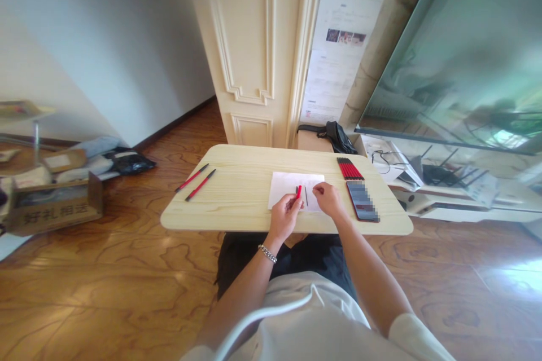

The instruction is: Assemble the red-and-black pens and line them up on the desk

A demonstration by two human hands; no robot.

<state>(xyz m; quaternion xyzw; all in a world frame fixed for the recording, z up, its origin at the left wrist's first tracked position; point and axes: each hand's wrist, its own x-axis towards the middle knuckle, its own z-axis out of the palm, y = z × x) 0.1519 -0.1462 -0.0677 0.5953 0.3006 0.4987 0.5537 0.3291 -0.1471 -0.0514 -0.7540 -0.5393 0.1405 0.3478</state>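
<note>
My left hand (286,210), with a chain bracelet at the wrist, is closed round a short red pen barrel (300,190) that sticks up between thumb and fingers. A small dark piece shows beside the barrel, too small to make out. My right hand (328,198) hovers at the right side of a white sheet of paper (280,185), its fingertips pinched together; what they hold, if anything, is hidden. Between the hands a thin dark stick (306,196), like a pen refill, is seen against the paper.
Two red-and-black pens (200,184) lie at the left of the pale wooden table (237,211). At its right are a row of several red-and-black pens (350,168) and a phone (363,201). Beyond stand a cream panel (249,39) and a large screen (461,56). A cardboard box (59,208) sits left.
</note>
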